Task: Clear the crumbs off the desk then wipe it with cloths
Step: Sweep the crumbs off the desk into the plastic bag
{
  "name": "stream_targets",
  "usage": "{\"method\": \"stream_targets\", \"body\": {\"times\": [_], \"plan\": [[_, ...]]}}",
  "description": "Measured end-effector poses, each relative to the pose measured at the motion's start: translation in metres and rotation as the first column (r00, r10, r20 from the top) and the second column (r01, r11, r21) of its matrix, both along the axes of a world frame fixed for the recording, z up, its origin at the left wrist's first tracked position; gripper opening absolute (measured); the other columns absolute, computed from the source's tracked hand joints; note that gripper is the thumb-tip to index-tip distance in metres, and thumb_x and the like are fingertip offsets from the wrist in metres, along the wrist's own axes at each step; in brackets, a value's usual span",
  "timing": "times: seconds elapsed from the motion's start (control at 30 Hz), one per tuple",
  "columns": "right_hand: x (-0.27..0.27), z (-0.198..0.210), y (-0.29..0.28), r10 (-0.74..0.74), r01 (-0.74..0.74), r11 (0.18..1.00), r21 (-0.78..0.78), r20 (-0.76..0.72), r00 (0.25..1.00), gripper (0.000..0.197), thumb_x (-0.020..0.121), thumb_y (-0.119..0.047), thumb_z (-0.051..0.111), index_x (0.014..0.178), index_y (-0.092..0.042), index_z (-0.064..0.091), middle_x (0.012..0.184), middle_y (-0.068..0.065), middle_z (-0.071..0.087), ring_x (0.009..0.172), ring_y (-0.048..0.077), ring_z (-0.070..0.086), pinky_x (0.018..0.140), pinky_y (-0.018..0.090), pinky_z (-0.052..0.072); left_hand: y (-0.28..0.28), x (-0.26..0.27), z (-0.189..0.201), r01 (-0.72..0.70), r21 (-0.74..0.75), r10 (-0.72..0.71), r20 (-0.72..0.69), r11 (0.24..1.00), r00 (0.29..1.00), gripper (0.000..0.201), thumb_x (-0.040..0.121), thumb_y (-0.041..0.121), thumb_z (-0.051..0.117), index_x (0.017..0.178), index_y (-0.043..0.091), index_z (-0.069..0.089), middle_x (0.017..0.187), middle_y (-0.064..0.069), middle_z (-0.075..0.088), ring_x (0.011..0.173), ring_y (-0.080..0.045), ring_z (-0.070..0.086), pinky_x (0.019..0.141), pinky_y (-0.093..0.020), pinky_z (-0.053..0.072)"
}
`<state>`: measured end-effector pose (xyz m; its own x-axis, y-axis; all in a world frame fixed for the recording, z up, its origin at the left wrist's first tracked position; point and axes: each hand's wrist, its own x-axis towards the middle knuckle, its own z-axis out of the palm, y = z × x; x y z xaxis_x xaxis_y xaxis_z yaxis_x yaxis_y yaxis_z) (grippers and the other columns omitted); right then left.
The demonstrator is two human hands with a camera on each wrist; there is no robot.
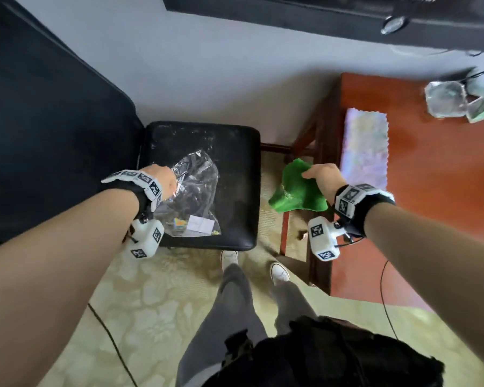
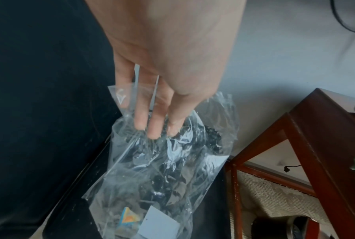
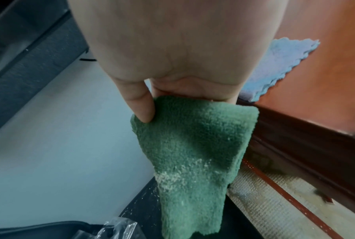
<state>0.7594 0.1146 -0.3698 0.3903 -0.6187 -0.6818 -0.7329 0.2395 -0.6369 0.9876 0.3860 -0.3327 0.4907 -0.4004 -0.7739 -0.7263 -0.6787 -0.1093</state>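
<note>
My left hand (image 1: 166, 181) grips the top of a clear plastic bag (image 1: 196, 194) that rests on a black stool (image 1: 235, 163). In the left wrist view its fingers (image 2: 155, 127) reach down into the mouth of the bag (image 2: 162, 171), which holds dark scraps and bits of paper. My right hand (image 1: 323, 177) pinches a green cloth (image 1: 296, 191) between the stool and the red-brown desk (image 1: 430, 185). The right wrist view shows the thumb (image 3: 141, 106) on the cloth (image 3: 192, 142), which hangs down with pale crumbs (image 3: 172, 174) stuck to it.
A pale blue cloth (image 1: 365, 146) lies flat at the desk's left edge, also in the right wrist view (image 3: 274, 64). A crumpled clear wrapper (image 1: 444, 99) sits at the desk's back. A dark sofa (image 1: 39, 135) stands left of the stool. Cables cross the patterned floor by my feet.
</note>
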Motion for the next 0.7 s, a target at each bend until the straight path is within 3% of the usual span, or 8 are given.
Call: {"method": "stream_targets", "body": {"times": [0.1, 0.23, 0.3, 0.4, 0.47, 0.57, 0.7], "plan": [[0.009, 0.0, 0.012, -0.03, 0.03, 1.0, 0.011, -0.012, 0.999, 0.02, 0.071, -0.011, 0.073, 0.056, -0.024, 0.074, 0.087, 0.005, 0.07, 0.091, 0.025, 0.064, 0.097, 0.041, 0.05, 0.002, 0.028, -0.008, 0.069, 0.032, -0.07, 0.02, 0.997, 0.997, 0.031, 0.098, 0.011, 0.044, 0.113, 0.011, 0.071, 0.117, -0.009, 0.067, 0.103, -0.029, 0.063, 0.083, -0.033, 0.052], [0.012, -0.002, 0.024, -0.081, 0.082, 0.996, 0.028, -0.027, 0.996, 0.006, 0.063, -0.019, 0.073, 0.057, -0.022, 0.073, 0.088, 0.007, 0.07, 0.097, 0.03, 0.066, 0.098, 0.044, 0.049, 0.006, 0.056, -0.02, 0.057, -0.006, -0.056, 0.079, 0.998, 0.995, 0.026, 0.1, 0.015, 0.046, 0.118, 0.014, 0.065, 0.118, -0.013, 0.064, 0.105, -0.034, 0.061, 0.087, -0.039, 0.053], [0.01, -0.002, 0.027, -0.111, 0.112, 0.994, 0.02, -0.028, 0.993, 0.009, 0.067, -0.017, 0.074, 0.06, -0.021, 0.071, 0.091, 0.008, 0.069, 0.097, 0.03, 0.066, 0.099, 0.045, 0.049, 0.008, 0.069, -0.026, 0.02, -0.058, -0.014, 0.108, 0.998, 0.994, 0.027, 0.098, 0.021, 0.05, 0.124, 0.016, 0.059, 0.119, -0.014, 0.062, 0.101, -0.034, 0.061, 0.086, -0.04, 0.053], [0.006, 0.008, 0.031, -0.135, 0.135, 0.991, 0.006, -0.011, 0.991, 0.022, 0.077, -0.006, 0.07, 0.061, -0.021, 0.069, 0.082, 0.005, 0.068, 0.091, 0.026, 0.063, 0.097, 0.04, 0.049, 0.004, 0.079, -0.031, 0.031, -0.12, -0.012, 0.15, 0.992, 0.989, 0.034, 0.095, 0.023, 0.053, 0.127, 0.014, 0.053, 0.116, -0.012, 0.06, 0.097, -0.032, 0.06, 0.084, -0.042, 0.054], [0.001, 0.017, 0.033, -0.17, 0.17, 0.985, -0.001, 0.002, 0.985, 0.022, 0.081, -0.003, 0.068, 0.068, -0.021, 0.069, 0.077, 0.002, 0.065, 0.087, 0.024, 0.062, 0.089, 0.032, 0.05, -0.001, 0.078, -0.033, 0.033, -0.169, -0.003, 0.176, 0.985, 0.984, 0.043, 0.092, 0.024, 0.055, 0.135, 0.016, 0.05, 0.13, -0.011, 0.053, 0.11, -0.034, 0.058, 0.088, -0.046, 0.052], [-0.013, 0.03, 0.032, -0.225, 0.225, 0.974, -0.013, 0.014, 0.974, 0.015, 0.084, -0.001, 0.064, 0.078, -0.013, 0.068, 0.073, 0.002, 0.062, 0.071, 0.02, 0.06, 0.061, 0.016, 0.048, -0.013, 0.068, -0.036, 0.071, -0.245, -0.018, 0.215, 0.967, 0.977, 0.047, 0.09, 0.024, 0.058, 0.136, 0.018, 0.051, 0.141, -0.009, 0.046, 0.121, -0.035, 0.052, 0.092, -0.047, 0.05], [-0.044, 0.04, 0.024, -0.317, 0.317, 0.948, 0.022, -0.004, 0.948, 0.016, 0.085, -0.001, 0.062, 0.072, -0.011, 0.063, 0.075, 0.008, 0.061, 0.066, 0.02, 0.058, 0.062, 0.025, 0.046, -0.048, 0.026, -0.032, 0.095, -0.356, -0.069, 0.085, 0.929, 0.994, 0.031, 0.092, 0.018, 0.058, 0.122, 0.017, 0.065, 0.134, -0.01, 0.055, 0.117, -0.034, 0.057, 0.098, -0.042, 0.048]]}}
